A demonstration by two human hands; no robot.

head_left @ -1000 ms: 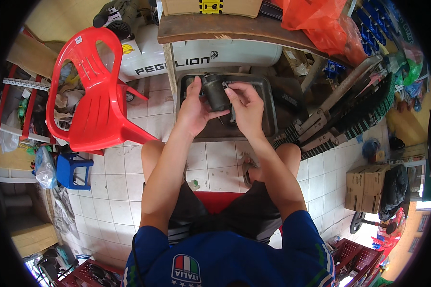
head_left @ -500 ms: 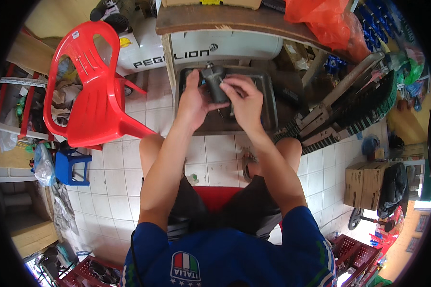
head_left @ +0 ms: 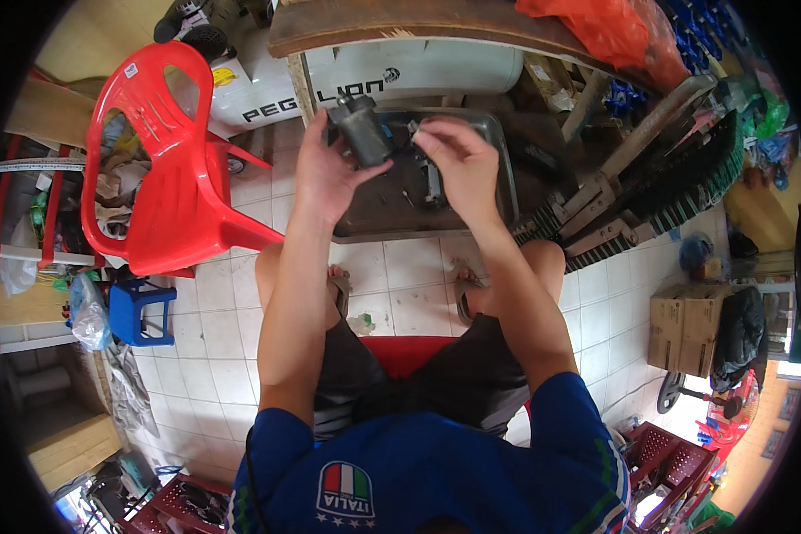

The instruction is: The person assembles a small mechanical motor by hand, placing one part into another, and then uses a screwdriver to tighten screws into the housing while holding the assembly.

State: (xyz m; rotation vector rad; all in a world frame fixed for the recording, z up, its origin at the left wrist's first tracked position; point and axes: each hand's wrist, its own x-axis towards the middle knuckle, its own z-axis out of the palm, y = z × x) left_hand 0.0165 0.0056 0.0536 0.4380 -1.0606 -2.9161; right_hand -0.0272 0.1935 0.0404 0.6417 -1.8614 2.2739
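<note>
- While the left hand [head_left: 327, 182] cups the dark cylinder [head_left: 362, 135] between spread thumb and fingers, the right hand [head_left: 468, 162] pinches a small piece [head_left: 413, 129], too tiny to identify, near it.
- Tilted above the tray [head_left: 374, 219], the cylinder looks fairly heavy, rigid and perhaps slick; its broad side should give the surest hold.
- Beyond, the wooden counter [head_left: 409, 27] and white tank [head_left: 454, 73] crowd forward reach; the red chair [head_left: 165, 205] stands to the left.

- Large dark capital letters and a round emblem [head_left: 392, 75] on a pale grey tank [head_left: 485, 69], beneath the brown worktop's [head_left: 472, 20] edge.
- Upside-down capitals on a striped badge [head_left: 345, 489], blue shirt [head_left: 507, 454].
- White label [head_left: 131, 70] atop a red chair [head_left: 163, 196]; print too small.
</note>
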